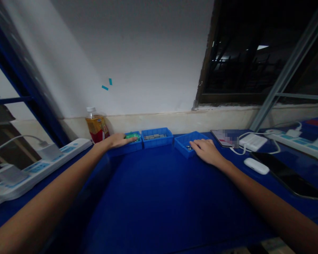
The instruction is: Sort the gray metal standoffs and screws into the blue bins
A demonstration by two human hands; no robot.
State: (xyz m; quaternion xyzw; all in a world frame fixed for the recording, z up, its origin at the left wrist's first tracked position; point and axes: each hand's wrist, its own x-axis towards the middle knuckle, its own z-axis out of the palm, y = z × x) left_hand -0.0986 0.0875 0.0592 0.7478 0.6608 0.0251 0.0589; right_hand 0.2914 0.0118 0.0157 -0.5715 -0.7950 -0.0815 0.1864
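Three small blue bins stand in a row at the back of the blue table (159,197). My left hand (119,141) reaches into the left bin (122,150), fingers stretched flat toward green pieces (133,135) inside it. The middle bin (157,137) holds several grey metal parts. My right hand (205,150) rests palm down over the right bin (184,143), fingers spread and curled slightly over small dark parts inside. I cannot see anything gripped in either hand.
A drink bottle (96,125) stands by the wall at the left. A white power strip (34,169) lies at the left with chargers plugged in. At the right lie phones (286,174), a white earbud case (256,165), a charger (251,141) and another power strip (299,143).
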